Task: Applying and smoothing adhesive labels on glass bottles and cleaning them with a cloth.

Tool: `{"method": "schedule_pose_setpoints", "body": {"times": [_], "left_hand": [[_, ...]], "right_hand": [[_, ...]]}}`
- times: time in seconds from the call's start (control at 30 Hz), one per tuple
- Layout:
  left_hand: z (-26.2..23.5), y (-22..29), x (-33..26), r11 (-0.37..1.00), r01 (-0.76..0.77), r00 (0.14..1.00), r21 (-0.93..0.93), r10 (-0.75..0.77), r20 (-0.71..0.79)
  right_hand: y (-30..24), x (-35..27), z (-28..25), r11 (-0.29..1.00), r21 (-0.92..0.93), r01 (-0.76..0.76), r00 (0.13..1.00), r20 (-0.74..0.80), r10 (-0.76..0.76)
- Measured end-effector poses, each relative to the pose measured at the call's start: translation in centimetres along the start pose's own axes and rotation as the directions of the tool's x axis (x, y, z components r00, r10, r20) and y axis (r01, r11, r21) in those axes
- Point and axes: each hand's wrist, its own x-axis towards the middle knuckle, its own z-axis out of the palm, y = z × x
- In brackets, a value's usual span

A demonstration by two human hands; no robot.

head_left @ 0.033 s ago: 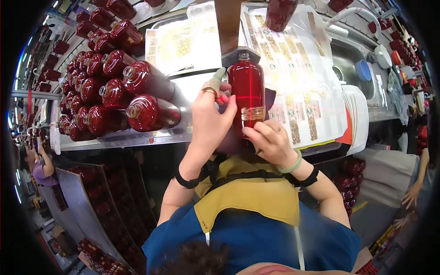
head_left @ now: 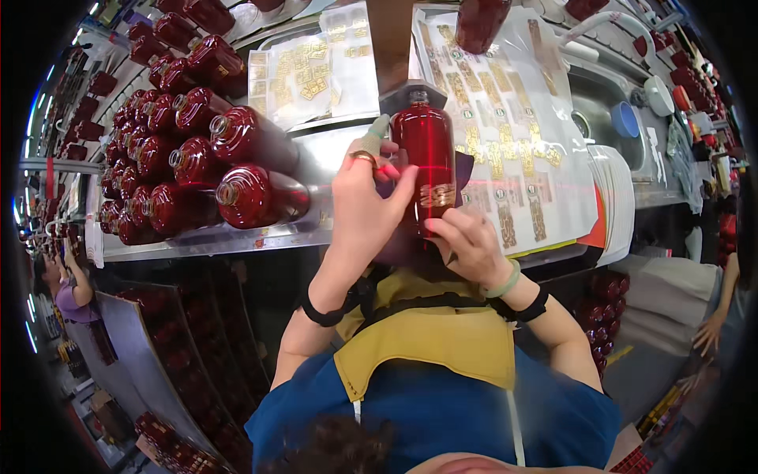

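Note:
A glossy dark red glass bottle (head_left: 422,150) lies in front of me, its neck pointing away. Around its lower body shows a gold patterned decal (head_left: 437,195). My left hand (head_left: 365,189) is closed at the bottle's left side, thumb over the glass; a green finger cot covers one finger, and its other fingertips are partly hidden. With bent fingers, my right hand (head_left: 475,243) pinches the bottle's lower end just below the decal. A dark purple cloth (head_left: 463,170) is partly visible behind the bottle. A thin red light line crosses the glass.
Many similar red bottles (head_left: 253,142) lie stacked on the left. White sheets with gold decals (head_left: 562,213) cover the right side; another decal sheet (head_left: 275,107) lies at the back left. Farther right are a sink (head_left: 591,88) and blue bowl (head_left: 624,120). A person (head_left: 75,296) stands far left.
My left thumb has shifted slightly right and up over the bottle. My right fingertips have slid a little to the right along the lower end. The bottle has barely moved.

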Motion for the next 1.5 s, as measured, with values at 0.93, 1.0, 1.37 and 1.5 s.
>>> {"method": "schedule_pose_setpoints", "body": {"times": [0.93,1.0,1.37,1.5], "left_hand": [[2.1,0.8,1.6,0.851,0.346,0.938,-0.395,-0.318,0.137],[2.1,0.0,1.8,0.817,0.391,0.92,-0.424,-0.355,0.164],[2.6,-0.9,0.7,0.682,0.387,0.922,-0.62,-0.305,0.24],[2.8,-1.0,0.6,0.678,0.374,0.927,-0.633,-0.289,0.238]], "right_hand": [[4.3,7.5,0.1,0.17,0.689,-0.704,0.541,0.365,0.758],[4.4,8.0,-0.3,0.116,0.683,-0.721,0.512,0.412,0.754],[5.3,7.8,-0.8,-0.011,0.675,-0.738,0.467,0.522,0.714],[5.3,7.8,-0.3,0.069,0.675,-0.734,0.502,0.472,0.725]]}}
